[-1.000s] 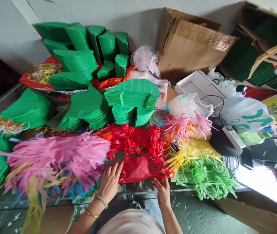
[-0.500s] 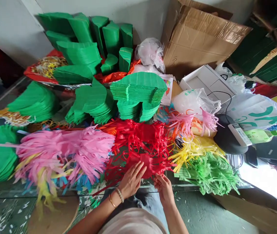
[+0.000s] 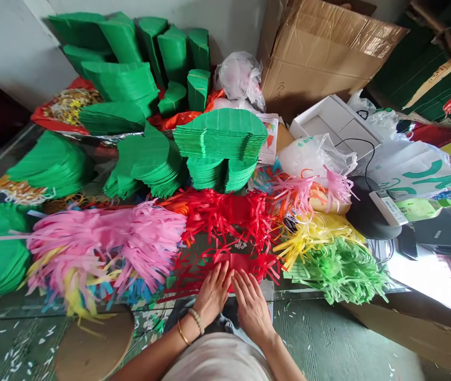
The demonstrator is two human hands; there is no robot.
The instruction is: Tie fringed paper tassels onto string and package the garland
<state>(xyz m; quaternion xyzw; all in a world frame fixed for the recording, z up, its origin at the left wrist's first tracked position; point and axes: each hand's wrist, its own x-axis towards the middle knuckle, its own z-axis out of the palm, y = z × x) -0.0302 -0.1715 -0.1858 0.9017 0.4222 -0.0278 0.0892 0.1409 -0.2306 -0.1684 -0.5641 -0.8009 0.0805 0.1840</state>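
A fringed sheet of red paper lies flat at the table's front edge, its cut strips spreading to both sides. My left hand rests palm down on its near left part, fingers stretched out. Beside it, my right hand also lies flat, fingertips on the sheet's near edge. The fingers of the two hands almost meet. Just beyond is a heap of red fringed strips.
Pink fringes lie left; yellow and light green fringes lie right. Stacks of green cut sheets fill the back. A cardboard box and a white open box stand behind on the right.
My right hand has let go of the sheet's right edge, moved left and flattened beside my left hand. My left hand stays on the sheet. The view has shifted slightly.
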